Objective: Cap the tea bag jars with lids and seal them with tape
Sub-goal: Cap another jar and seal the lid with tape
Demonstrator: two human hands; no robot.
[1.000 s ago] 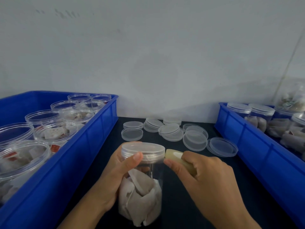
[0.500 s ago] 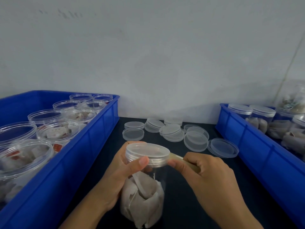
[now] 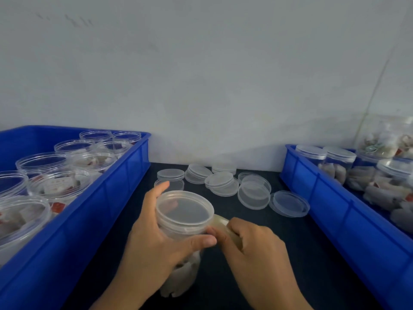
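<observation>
A clear jar of tea bags (image 3: 181, 274) stands on the dark table, capped with a translucent lid (image 3: 184, 209). My left hand (image 3: 154, 247) grips the jar just under the lid, thumb across its front and fingers round the back. My right hand (image 3: 257, 256) holds a yellowish roll of tape (image 3: 222, 222) against the lid's right rim, fingertips pressing at the seam beside my left thumb. The jar tilts slightly toward me.
A blue bin (image 3: 125, 175) on the left holds several open jars of tea bags. Another blue bin (image 3: 317, 189) on the right holds several capped jars. Several loose lids (image 3: 253, 194) lie on the table behind the jar, near the white wall.
The jar has tipped toward me, showing more of the lid's top. My left thumb has slid rightward under the lid. My right hand and the tape have stayed pressed at the rim.
</observation>
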